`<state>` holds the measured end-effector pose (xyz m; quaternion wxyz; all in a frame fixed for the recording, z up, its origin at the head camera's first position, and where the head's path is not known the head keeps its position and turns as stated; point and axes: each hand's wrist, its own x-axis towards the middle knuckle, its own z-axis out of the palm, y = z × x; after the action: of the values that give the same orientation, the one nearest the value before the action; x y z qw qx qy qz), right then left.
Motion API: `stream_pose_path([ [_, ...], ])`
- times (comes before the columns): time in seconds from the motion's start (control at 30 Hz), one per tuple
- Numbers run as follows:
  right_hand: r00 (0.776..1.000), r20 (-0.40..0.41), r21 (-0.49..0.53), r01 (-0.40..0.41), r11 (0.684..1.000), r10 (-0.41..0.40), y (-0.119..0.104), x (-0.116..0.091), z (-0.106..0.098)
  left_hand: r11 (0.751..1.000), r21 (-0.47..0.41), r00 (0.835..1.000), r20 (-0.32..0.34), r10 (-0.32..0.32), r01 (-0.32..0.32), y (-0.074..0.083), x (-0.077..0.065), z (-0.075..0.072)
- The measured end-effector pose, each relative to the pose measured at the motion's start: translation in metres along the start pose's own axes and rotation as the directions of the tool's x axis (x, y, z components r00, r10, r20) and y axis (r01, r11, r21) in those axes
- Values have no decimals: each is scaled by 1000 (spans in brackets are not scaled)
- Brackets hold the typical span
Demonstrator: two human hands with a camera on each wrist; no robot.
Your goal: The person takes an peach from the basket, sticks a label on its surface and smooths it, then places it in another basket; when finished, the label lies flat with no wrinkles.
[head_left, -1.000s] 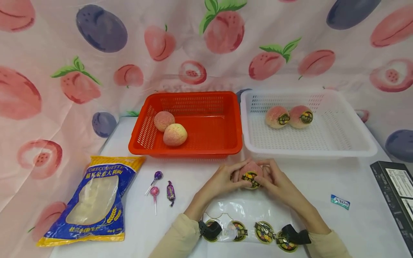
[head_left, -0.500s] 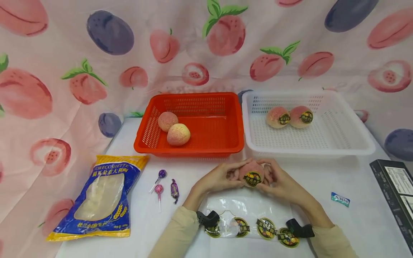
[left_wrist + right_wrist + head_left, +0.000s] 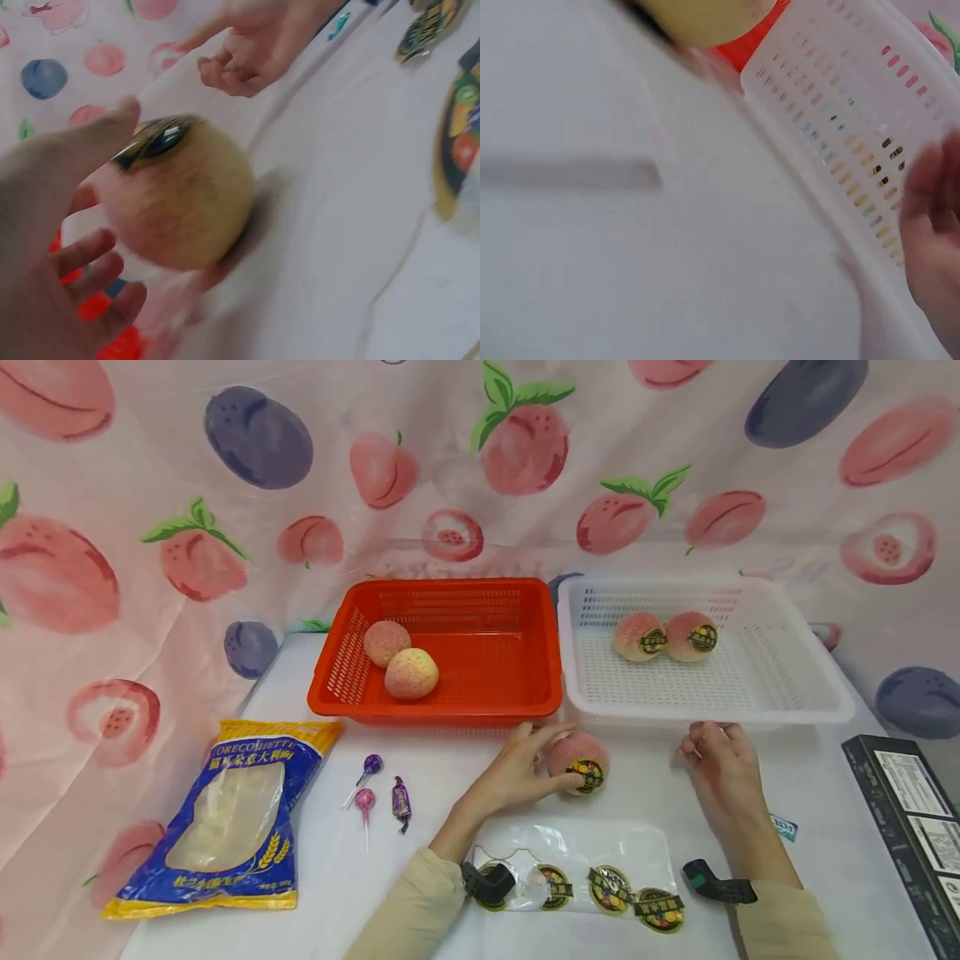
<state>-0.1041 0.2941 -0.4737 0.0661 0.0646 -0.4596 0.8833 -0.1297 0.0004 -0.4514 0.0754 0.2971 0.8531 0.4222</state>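
Observation:
A pink and yellow peach (image 3: 572, 746) with a round black-and-gold sticker (image 3: 589, 775) on its front sits on the white table. My left hand (image 3: 517, 772) holds it from the left, thumb over the sticker and forefinger behind. In the left wrist view the thumb lies along the sticker (image 3: 154, 142), and the other fingers curl loosely beside the peach. My right hand (image 3: 726, 777) is apart from the peach, near the white basket's front edge, fingers loosely bent with nothing in them. Between the forearms lies a clear sheet (image 3: 577, 843) with several such stickers.
Behind stand a red basket (image 3: 442, 712) with two peaches and a white basket (image 3: 708, 713) with two stickered peaches. At left are a pasta bag (image 3: 232, 827), two lollipops and a wrapped candy (image 3: 401, 804). A small packet (image 3: 785, 827) and a black box (image 3: 862, 777) lie at right.
Both hands held the peach earlier. My right hand has let go and moved right, while my left thumb has come over the sticker.

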Motion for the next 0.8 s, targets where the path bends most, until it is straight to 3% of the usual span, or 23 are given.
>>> stream_pose_path([
  [0.1, 978, -204, 283, 110, 953, -53, 0, 2, -1, 1000, -3, 1000, -24, 7, -7, -2, 1, 9],
  [0.2, 911, -407, 379, 241, 893, -73, -6, 8, 0, 1000, -13, 999, -38, 26, -27, -2, 2, 17],
  [0.37, 768, -636, 397, 405, 823, -72, -21, 18, 7, 1000, -29, 994, -107, 3, -6, -1, 5, 24],
  [0.47, 702, -711, 393, 434, 811, -31, -30, 21, 9, 1000, -25, 993, -119, -3, 0, 1, 6, 29],
  [0.53, 673, -739, 399, 436, 807, 1, -33, 22, 11, 1000, -23, 992, -125, -11, 9, 2, 7, 31],
  [0.67, 664, -746, 410, 400, 820, 49, -34, 22, 15, 999, -34, 992, -125, -19, 15, 6, 7, 32],
  [0.8, 670, -741, 404, 392, 826, 44, -31, 21, 19, 996, -81, 998, -52, 31, -35, 17, 7, 27],
])
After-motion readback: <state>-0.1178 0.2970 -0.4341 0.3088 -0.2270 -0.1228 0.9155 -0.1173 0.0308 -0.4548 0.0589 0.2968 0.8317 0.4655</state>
